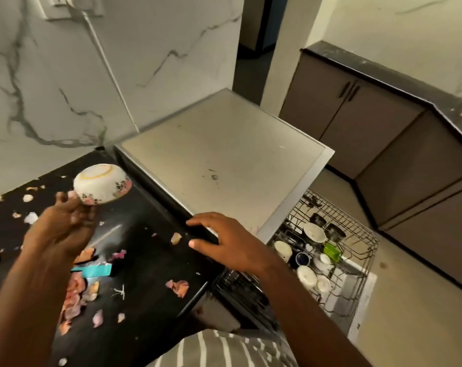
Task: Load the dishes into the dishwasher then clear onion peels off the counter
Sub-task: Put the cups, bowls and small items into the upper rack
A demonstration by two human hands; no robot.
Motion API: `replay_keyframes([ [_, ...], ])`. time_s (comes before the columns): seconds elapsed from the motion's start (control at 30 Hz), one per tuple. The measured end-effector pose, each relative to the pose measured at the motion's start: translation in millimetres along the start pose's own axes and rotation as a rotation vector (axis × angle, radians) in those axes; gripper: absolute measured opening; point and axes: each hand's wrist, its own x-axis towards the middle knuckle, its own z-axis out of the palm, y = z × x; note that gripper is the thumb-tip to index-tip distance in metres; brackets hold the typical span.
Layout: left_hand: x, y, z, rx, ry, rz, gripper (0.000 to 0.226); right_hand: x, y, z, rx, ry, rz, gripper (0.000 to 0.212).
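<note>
My left hand (62, 229) holds a white flowered bowl (102, 184) by its rim, upside down, above the black counter (145, 266). Pink and white onion peels (178, 287) lie scattered over that counter, with a thick pile at the lower left. My right hand (224, 243) hovers with relaxed fingers over the counter's right edge, holding nothing. Below and to the right, the dishwasher's wire rack (357, 250) is pulled out and holds several white cups and bowls, a green item and dark cups.
The dishwasher's grey top (224, 154) stands beside the counter. A teal packet (96, 270) lies among the peels. A marble wall with a white cord is behind. Brown cabinets (357, 115) with a dark countertop run along the right, across a beige floor.
</note>
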Motion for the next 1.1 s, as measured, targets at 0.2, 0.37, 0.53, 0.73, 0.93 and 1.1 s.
replay_keyframes([
  [0.2, -70, -27, 78, 0.165, -0.557, -0.038, 0.017, -7, 18, -25, 0.298, 0.25, 0.068, 0.053],
  [0.37, -88, -56, 135, 0.662, -1.034, 0.04, 0.033, -26, 45, -60, 0.519, 0.187, 0.112, 0.047],
  [0.53, -90, -92, 194, 1.129, -1.233, 0.207, 0.02, -58, 99, -91, 0.37, 0.212, 0.169, 0.022],
  [0.73, -93, -155, 260, 1.373, -1.254, 0.44, 0.032, -85, 166, -123, 0.25, 0.23, 0.324, 0.01],
  [0.93, -97, -198, 292, 1.485, -1.282, 0.395, 0.029, -95, 260, -149, 0.181, 0.342, 0.596, 0.005],
  [1.1, -97, -218, 289, 1.49, -1.252, 0.306, 0.024, -60, 344, -146, 0.03, 0.308, 0.667, 0.029],
])
